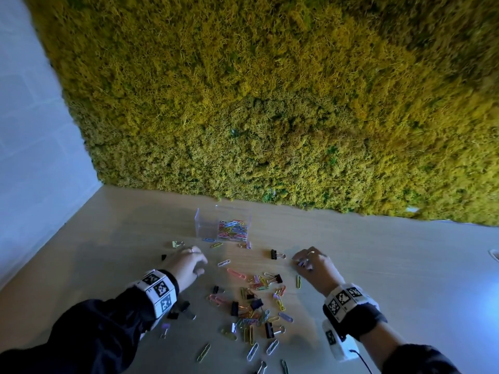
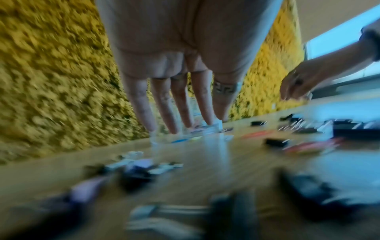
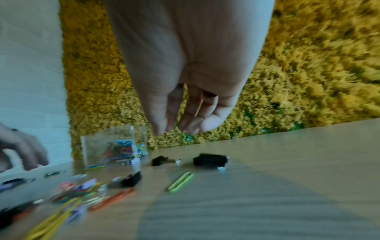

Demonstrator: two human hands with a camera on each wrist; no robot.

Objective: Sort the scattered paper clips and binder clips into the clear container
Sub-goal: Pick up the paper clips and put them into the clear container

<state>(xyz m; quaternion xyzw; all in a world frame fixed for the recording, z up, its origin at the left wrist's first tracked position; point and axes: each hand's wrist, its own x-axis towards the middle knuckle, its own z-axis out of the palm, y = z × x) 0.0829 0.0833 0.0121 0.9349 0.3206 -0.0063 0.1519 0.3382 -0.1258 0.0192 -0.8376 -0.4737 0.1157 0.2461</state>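
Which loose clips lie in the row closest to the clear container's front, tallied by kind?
Paper clips: 2 (blue paper clip, yellow paper clip)
Binder clips: 2 (lilac binder clip, silvery binder clip)
Total: 4

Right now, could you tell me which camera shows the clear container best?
The head view: the clear container shows whole from above, paper clips filling its right half. The right wrist view shows it side-on; in the left wrist view, fingers hide it.

left wrist view: near binder clips (image 2: 320, 193) blurred | head view: bottom paper clip (image 1: 284, 367) cut off
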